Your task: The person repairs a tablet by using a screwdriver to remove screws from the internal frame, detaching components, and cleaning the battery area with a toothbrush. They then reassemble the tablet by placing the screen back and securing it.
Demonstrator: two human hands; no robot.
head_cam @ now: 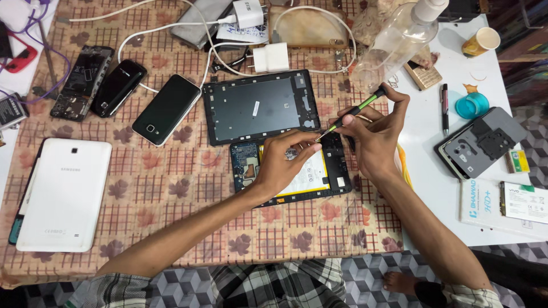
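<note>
Clenched around one green-and-black screwdriver [355, 110], the right hand's [374, 140] grip angles its tip down-left. Just beside, the left hand [282, 162] presses fingertips on one opened tablet [337, 177]. Beyond lies one black back frame [260, 107]; farther left, two dark phones [165, 109].

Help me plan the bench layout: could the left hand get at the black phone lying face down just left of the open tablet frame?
Probably yes. The left hand rests on the opened tablet, and the black phone lies apart on bare tablecloth, with nothing standing between them.
</note>
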